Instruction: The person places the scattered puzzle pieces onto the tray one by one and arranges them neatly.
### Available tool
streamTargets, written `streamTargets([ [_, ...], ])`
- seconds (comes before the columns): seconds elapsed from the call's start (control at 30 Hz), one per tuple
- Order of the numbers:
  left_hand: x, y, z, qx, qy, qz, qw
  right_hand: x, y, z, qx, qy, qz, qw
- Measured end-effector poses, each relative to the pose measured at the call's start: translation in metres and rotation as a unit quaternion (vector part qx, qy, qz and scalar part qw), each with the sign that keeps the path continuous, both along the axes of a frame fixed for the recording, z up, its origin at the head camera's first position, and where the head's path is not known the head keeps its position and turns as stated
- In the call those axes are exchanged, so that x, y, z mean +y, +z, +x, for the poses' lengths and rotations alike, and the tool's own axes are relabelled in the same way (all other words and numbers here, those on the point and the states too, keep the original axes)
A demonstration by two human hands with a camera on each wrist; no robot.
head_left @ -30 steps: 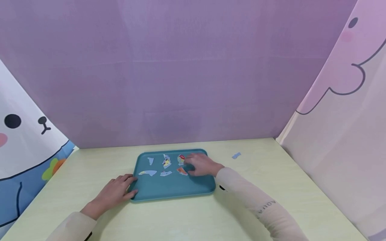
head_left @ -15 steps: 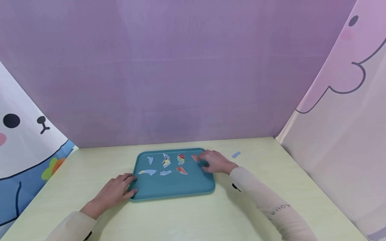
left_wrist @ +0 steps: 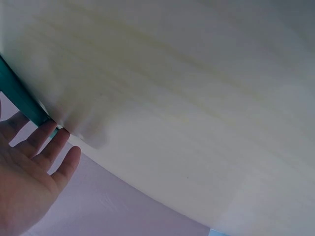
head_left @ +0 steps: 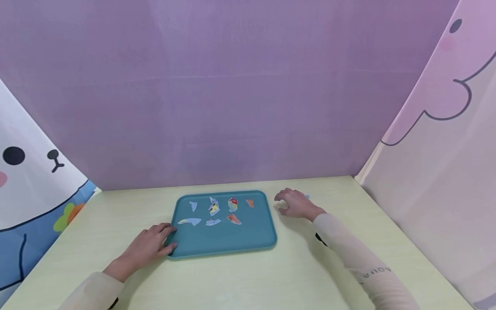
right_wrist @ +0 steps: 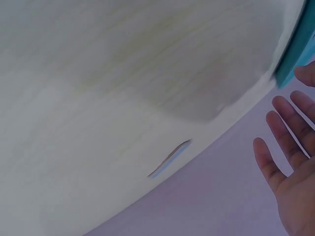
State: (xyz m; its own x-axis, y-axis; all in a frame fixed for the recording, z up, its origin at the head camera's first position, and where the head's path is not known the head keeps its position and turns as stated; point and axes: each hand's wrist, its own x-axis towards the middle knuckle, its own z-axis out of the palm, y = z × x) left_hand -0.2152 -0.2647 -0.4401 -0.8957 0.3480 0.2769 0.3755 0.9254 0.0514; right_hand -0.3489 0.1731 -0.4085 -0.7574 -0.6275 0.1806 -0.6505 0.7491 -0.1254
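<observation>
A teal tray [head_left: 221,241] lies on the table, bearing several small flat irregular pieces printed in colour in two rows. An orange piece [head_left: 250,203] sits at the right end of the back row, beside a red-and-yellow piece [head_left: 232,204]; another orange piece [head_left: 234,219] is in the front row. My left hand [head_left: 149,245] rests at the tray's left edge, its fingers and thumb at the rim. Just right of the tray, my right hand [head_left: 297,204] is over the table, fingers loosely bent with nothing in them. Behind it a light-blue piece [right_wrist: 170,160] lies on the table, mostly hidden in the head view.
The pale wood-look table [head_left: 217,284] runs back to a purple cloth wall [head_left: 248,107]. Printed curtains stand at the left and right sides. The tray's front half shows bare surface.
My right hand has let go of the orange piece at the back right of the tray and moved right, off the tray, toward the light-blue piece. The left hand has stayed put.
</observation>
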Motion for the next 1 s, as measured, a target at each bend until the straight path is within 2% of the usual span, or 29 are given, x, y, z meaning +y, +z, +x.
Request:
streamTargets([
  [0.4, -0.001, -0.001, 0.000, 0.000, -0.002, 0.004, 1.0000, 0.036, -0.004, -0.005, -0.020, -0.058, -0.018, 0.9980],
  [0.63, -0.001, -0.001, 0.000, 0.005, -0.005, 0.003, 1.0000, 0.052, -0.005, -0.005, 0.000, -0.058, -0.041, 0.9975],
  [1.0, -0.001, -0.003, -0.001, 0.006, -0.004, 0.005, 1.0000, 0.066, -0.008, -0.014, -0.034, -0.101, -0.031, 0.9938],
])
